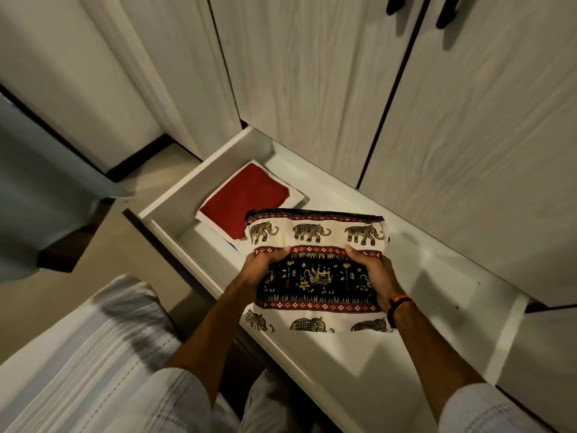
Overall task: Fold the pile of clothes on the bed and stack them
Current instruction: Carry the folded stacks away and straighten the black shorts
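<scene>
A folded elephant-print cloth (315, 235), cream with black and red bands, hangs over an open white drawer (421, 276). My left hand (262, 267) grips its left side and my right hand (371, 273) grips its right side, thumbs on top. At the drawer's far left lies a folded red garment (243, 198) on top of a folded white one (296, 198). The elephant cloth overlaps the near corner of that stack in view.
Tall pale wooden wardrobe doors (312, 73) with black handles (449, 10) rise behind the drawer. A bed corner with grey sheet (37, 182) is at the left. My striped white garment (109, 354) fills the lower left. Beige floor (109, 245) lies between.
</scene>
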Demonstrator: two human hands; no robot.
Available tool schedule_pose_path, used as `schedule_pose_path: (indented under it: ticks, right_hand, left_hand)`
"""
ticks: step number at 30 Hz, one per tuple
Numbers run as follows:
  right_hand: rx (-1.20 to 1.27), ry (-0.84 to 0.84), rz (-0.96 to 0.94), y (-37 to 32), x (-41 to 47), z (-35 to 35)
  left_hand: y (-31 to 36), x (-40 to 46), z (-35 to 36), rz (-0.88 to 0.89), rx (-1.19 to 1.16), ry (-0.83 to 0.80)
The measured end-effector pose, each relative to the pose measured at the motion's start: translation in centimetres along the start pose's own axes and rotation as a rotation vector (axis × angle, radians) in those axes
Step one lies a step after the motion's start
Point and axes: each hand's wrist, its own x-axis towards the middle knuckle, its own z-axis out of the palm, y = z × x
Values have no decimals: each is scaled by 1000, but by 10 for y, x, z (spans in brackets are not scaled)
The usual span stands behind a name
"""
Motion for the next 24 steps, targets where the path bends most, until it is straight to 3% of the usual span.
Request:
schedule_pose_path:
  ticks: [7, 18, 24]
  right_hand:
    - [13, 103, 115, 27, 65, 9]
    - [403, 315, 301, 98, 109, 25]
    - [406, 366, 364, 127, 127, 25]
  left_hand:
    - [12, 90, -13, -97, -8, -54]
    - [65, 198, 8, -59, 418, -157]
    - [55, 232, 12, -22, 595, -130]
